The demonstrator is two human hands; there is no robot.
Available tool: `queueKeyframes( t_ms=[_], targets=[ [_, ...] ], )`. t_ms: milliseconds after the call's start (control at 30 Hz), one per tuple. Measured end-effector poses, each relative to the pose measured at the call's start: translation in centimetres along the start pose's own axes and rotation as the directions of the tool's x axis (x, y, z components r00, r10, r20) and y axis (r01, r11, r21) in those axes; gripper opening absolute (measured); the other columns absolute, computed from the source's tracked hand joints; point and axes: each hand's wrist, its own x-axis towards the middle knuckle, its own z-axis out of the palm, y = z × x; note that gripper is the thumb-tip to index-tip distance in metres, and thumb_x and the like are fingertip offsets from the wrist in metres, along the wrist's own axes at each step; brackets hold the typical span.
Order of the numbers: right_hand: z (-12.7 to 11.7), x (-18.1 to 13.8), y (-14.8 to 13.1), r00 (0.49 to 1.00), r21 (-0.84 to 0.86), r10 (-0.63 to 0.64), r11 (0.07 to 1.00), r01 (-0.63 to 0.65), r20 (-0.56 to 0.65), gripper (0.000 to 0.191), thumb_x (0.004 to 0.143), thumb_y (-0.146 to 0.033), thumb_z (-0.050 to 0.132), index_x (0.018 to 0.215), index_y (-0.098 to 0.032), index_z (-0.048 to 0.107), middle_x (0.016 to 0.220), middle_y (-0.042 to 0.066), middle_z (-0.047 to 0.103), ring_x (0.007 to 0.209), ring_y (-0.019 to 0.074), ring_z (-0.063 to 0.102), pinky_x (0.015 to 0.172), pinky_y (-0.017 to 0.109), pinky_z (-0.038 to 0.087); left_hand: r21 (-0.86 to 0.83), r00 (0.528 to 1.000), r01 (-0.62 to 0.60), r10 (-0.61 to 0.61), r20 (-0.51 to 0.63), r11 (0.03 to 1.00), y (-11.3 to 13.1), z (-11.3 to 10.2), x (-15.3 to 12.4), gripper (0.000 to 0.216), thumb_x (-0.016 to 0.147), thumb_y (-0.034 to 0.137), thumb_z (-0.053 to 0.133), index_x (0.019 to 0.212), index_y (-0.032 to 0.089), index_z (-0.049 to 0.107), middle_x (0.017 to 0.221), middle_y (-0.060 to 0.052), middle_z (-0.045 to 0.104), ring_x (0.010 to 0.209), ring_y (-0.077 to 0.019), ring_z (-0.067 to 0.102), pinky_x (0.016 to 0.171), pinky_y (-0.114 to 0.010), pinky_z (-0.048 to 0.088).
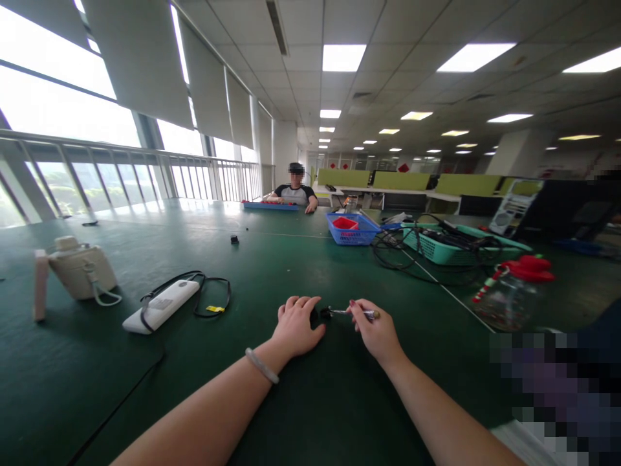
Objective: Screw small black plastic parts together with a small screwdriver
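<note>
In the head view my left hand [297, 325] rests on the green table [272, 265], its fingers and thumb spread apart. Between its thumb and index finger, and just to the right of them, lies a small black part [326, 313]. Any contact between those fingers and the part is too small to make out. My right hand [376, 329] is closed around a thin, shiny screwdriver [371, 314] with a gold-coloured end. The tool lies nearly level, its tip pointing left and meeting the black part.
To the left are a white power strip [162, 306] with a black cord and a beige bottle [82, 268]. A blue basket [353, 234], a green basket [434, 249] of cables and a red-lidded jar [514, 294] stand right. Another person [295, 192] sits across the table behind a blue tray [270, 206].
</note>
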Motion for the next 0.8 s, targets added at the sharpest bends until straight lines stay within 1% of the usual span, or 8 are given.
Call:
queueKeyframes(
  t_ms=[100,200,300,400,467,533,667,800],
  targets=[
    [0.0,-0.1,0.0,1.000,0.008,-0.002,1.000,0.002,0.010,0.039,0.094,-0.050,0.046,0.075,-0.021,0.062,0.059,-0.001,0.056,0.053,0.0161,0.054,0.050,0.027,0.038,0.011,1.000,-0.010,0.010,0.024,1.000,0.3,0.1,0.0,0.071,0.079,0.060,0.056,0.144,0.035,0.039,0.147,-0.006,0.044,0.139,-0.0375,0.026,0.108,-0.060,0.025],
    [0.1,-0.1,0.0,0.999,0.020,-0.020,1.000,0.020,0.029,0.037,0.093,-0.048,0.047,0.074,-0.021,0.063,0.059,-0.001,0.057,0.055,0.0159,0.055,0.053,0.027,0.040,0.029,0.999,-0.007,0.006,0.036,1.000,0.4,0.1,0.2,0.070,0.080,0.064,0.054,0.144,0.037,0.039,0.148,-0.007,0.042,0.140,-0.0389,0.023,0.108,-0.063,0.022],
    [0.3,-0.1,0.1,0.999,0.040,-0.037,0.999,0.036,0.037,0.036,0.093,-0.047,0.049,0.074,-0.021,0.064,0.059,-0.002,0.056,0.055,0.0156,0.055,0.055,0.027,0.041,0.041,0.999,-0.005,0.003,0.054,0.999,0.5,0.0,0.2,0.063,0.082,0.063,0.054,0.139,0.037,0.046,0.147,-0.007,0.044,0.140,-0.0387,0.024,0.108,-0.065,0.020],
    [0.3,-0.1,0.0,0.998,0.072,-0.036,0.997,0.032,0.055,0.036,0.092,-0.047,0.050,0.073,-0.021,0.065,0.059,-0.001,0.056,0.055,0.0157,0.055,0.054,0.026,0.041,0.041,0.998,-0.028,0.026,0.055,0.999,0.6,-0.1,0.2,0.049,0.083,0.059,0.055,0.127,0.036,0.056,0.141,-0.006,0.049,0.138,-0.0374,0.027,0.108,-0.066,0.020],
    [0.1,-0.2,-0.1,0.998,0.106,-0.029,0.994,0.024,0.052,0.038,0.092,-0.048,0.050,0.070,-0.020,0.064,0.057,-0.001,0.055,0.054,0.0158,0.054,0.054,0.027,0.041,0.030,0.998,-0.039,0.037,0.051,0.999,0.7,-0.2,0.2,0.043,0.083,0.056,0.056,0.121,0.036,0.059,0.138,-0.005,0.051,0.137,-0.0360,0.029,0.108,-0.066,0.020],
    [-0.2,-0.1,-0.2,1.000,0.177,-0.017,0.984,0.015,0.013,0.041,0.091,-0.049,0.049,0.066,-0.020,0.062,0.055,-0.001,0.052,0.053,0.0151,0.051,0.053,0.027,0.041,0.017,0.998,-0.044,0.043,0.052,0.999,0.8,-0.3,0.2,0.038,0.084,0.053,0.057,0.117,0.034,0.061,0.136,-0.004,0.053,0.136,-0.0348,0.030,0.109,-0.065,0.020],
    [-1.0,0.2,0.2,0.992,0.359,0.037,0.933,0.007,-0.117,0.041,0.089,-0.049,0.052,0.061,-0.020,0.059,0.053,-0.002,0.049,0.050,0.0133,0.047,0.049,0.026,0.040,-0.006,0.995,-0.077,0.078,0.056,0.997,0.7,-0.5,0.0,0.034,0.082,0.054,0.059,0.107,0.030,0.063,0.128,-0.004,0.057,0.131,-0.0324,0.036,0.109,-0.061,0.022],
    [-1.2,0.7,1.0,0.987,0.384,0.084,0.923,-0.025,-0.138,0.040,0.088,-0.049,0.053,0.063,-0.019,0.060,0.054,-0.001,0.050,0.050,0.0134,0.048,0.049,0.026,0.040,-0.001,0.990,-0.130,0.130,0.062,0.991,0.6,-0.3,-0.3,0.030,0.084,0.048,0.059,0.108,0.030,0.061,0.126,-0.004,0.058,0.127,-0.0293,0.042,0.110,-0.056,0.026]
  ],
)
